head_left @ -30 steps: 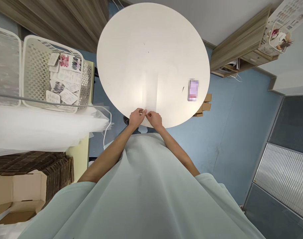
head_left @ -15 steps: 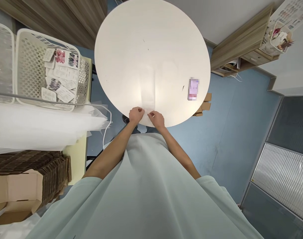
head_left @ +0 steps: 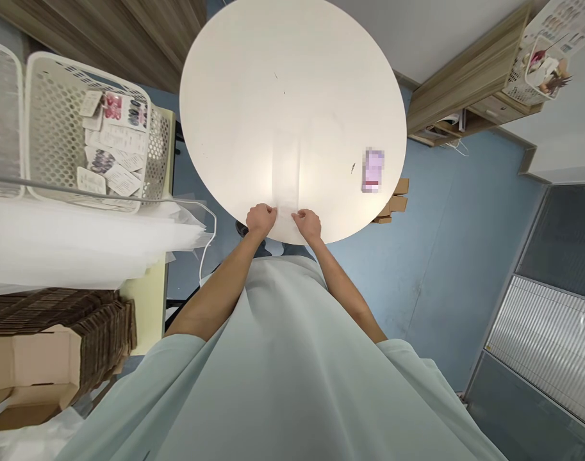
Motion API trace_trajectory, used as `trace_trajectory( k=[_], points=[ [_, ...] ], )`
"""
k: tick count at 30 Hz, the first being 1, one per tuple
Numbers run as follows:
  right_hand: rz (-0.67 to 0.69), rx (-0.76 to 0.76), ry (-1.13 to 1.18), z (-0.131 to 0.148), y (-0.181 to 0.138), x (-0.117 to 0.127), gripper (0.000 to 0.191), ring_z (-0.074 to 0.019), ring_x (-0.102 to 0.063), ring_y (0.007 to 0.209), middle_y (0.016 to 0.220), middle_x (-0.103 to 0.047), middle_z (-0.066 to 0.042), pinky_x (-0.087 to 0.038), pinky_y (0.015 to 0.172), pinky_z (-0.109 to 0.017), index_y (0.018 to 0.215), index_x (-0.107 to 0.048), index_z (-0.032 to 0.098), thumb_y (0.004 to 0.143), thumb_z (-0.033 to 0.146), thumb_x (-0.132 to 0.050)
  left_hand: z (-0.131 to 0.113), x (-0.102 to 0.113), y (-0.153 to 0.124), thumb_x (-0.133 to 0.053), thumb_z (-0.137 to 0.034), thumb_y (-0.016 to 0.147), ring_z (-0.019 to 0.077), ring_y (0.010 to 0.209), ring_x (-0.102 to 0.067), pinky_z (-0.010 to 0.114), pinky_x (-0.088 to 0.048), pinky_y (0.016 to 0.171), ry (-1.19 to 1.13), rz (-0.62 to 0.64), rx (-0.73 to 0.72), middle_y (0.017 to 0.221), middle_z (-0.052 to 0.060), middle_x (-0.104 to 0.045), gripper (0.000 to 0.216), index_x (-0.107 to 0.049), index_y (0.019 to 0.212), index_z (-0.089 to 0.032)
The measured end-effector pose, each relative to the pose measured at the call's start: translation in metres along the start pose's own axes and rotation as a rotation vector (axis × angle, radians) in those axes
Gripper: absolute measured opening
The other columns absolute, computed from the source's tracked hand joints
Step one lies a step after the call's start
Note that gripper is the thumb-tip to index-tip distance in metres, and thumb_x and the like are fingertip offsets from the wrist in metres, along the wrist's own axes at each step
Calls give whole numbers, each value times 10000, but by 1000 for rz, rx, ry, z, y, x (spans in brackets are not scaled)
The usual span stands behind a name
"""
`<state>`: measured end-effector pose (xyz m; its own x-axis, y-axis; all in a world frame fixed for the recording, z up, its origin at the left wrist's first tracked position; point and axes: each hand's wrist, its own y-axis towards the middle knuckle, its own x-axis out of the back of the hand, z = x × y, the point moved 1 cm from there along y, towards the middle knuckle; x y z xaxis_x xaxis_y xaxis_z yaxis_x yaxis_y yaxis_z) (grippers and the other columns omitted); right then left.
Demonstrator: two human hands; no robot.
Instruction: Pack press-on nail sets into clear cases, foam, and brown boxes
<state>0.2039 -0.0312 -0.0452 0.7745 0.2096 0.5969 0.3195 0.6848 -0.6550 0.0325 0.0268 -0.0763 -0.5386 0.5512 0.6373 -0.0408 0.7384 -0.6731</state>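
Observation:
A clear, narrow plastic sleeve (head_left: 286, 168) lies flat on the round white table (head_left: 254, 96), running away from me. My left hand (head_left: 261, 219) pinches its near left corner at the table's front edge. My right hand (head_left: 308, 223) pinches the near right corner, fingers curled. The two hands sit a short way apart with the sleeve's end stretched between them.
A small purple packet (head_left: 373, 170) lies near the table's right edge. To the left, a white perforated basket (head_left: 47, 121) holds printed cards, above a stack of clear bags (head_left: 75, 240) and flattened cardboard boxes (head_left: 52, 339). A wooden shelf (head_left: 469, 83) stands at the right.
My hands were touching over the sleeve's near end; they have moved apart, each to a corner, and the sleeve now lies spread flat.

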Motion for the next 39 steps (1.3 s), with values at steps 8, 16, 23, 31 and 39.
trace_trajectory(
  k=[8,16,23,31,39],
  points=[
    [-8,-55,72,0,3,-7,223,-227,-796,982,1219,-789,-77,-581,907,-339,1098,-676,229,1037,443,-695,-10,3,-8,-603,-440,1016,427,1135,-716,558,-564,957,73,34,17,1146,207,-784,319,-770,1140,-198],
    [6,-104,143,0,0,-9,241,-147,-749,639,1197,-797,-45,-577,800,-324,1083,-633,233,1050,466,-686,-18,9,-26,-451,-295,1070,380,1289,-656,510,-551,1043,146,-81,-233,1429,224,-654,422,-590,1442,-157],
    [-12,-110,145,1,2,-10,220,-146,-751,630,1178,-808,-42,-596,865,-340,1049,-640,227,1036,438,-703,-5,8,-40,-475,-310,1061,361,1680,-285,565,-293,1316,285,97,-851,1766,215,-384,591,-487,1624,-130],
    [67,-143,170,-1,1,-2,249,-167,-803,708,1011,-832,-42,-582,801,-277,1022,-657,206,1010,441,-742,7,1,-37,-616,-332,964,406,1691,-259,592,-244,1344,401,129,-923,1789,256,-330,762,-445,1656,-64],
    [75,2,1,-10,-11,13,225,-225,-810,917,1144,-826,-72,-613,899,-352,1163,-681,203,1086,402,-610,7,-7,-35,-500,-112,890,354,1605,-450,556,-335,1315,420,120,-867,1707,210,-498,704,-565,1590,-75]
  ],
)
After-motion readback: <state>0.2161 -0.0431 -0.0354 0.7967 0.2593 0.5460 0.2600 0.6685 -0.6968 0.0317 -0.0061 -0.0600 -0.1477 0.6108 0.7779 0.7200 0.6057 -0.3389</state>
